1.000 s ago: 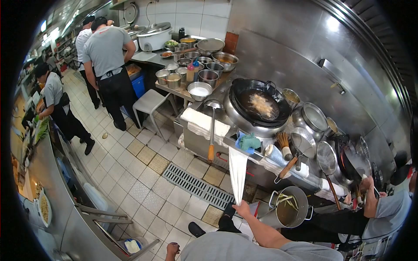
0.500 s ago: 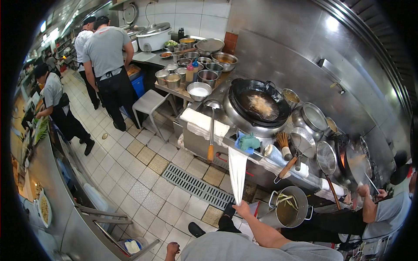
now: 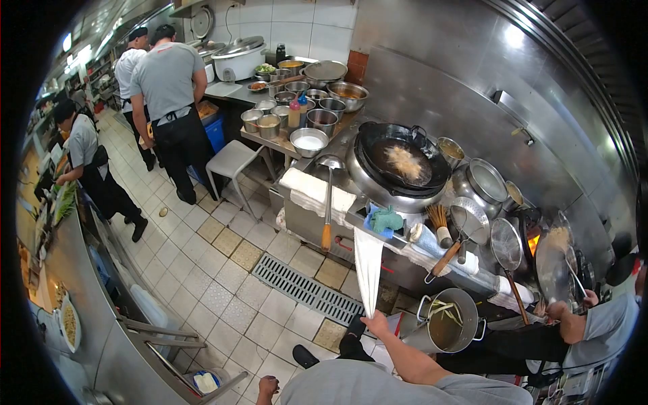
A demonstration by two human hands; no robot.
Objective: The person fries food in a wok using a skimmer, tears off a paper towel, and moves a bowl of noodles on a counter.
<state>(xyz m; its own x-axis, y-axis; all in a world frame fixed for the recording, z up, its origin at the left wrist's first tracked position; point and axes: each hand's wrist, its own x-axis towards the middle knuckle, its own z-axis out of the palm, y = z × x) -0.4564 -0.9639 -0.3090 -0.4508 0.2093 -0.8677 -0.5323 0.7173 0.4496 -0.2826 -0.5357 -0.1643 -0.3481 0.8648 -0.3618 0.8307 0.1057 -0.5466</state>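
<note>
My right hand point(image 3: 376, 323) is closed on the lower end of a long white cloth point(image 3: 368, 266), stretched down from the stove's front edge. At the bottom edge, my left hand point(image 3: 268, 387) is beside my grey shirt, its fingers curled and nothing visible in them. Pale food point(image 3: 405, 163) bubbles in dark oil in the black wok point(image 3: 437, 177) ahead. A ladle point(image 3: 329, 202) hangs over the counter edge near a folded towel point(image 3: 317, 190). A green cloth point(image 3: 387, 220) sits above the white cloth. Right of my hand stands a pot point(image 3: 447, 329) with green stalks in liquid.
At right, a co-worker point(image 3: 594, 331) handles another wok point(image 3: 553, 260) over a flame. Three people work at left, near a stool point(image 3: 235, 162). Metal bowls and bottles crowd the side table point(image 3: 275, 143). A floor drain point(image 3: 307, 287) lies ahead; strainers point(image 3: 506, 244) line the stove.
The co-worker at right has moved the wok and tossed food in it, and a flame now shows. My hands and the white cloth have stayed in place.
</note>
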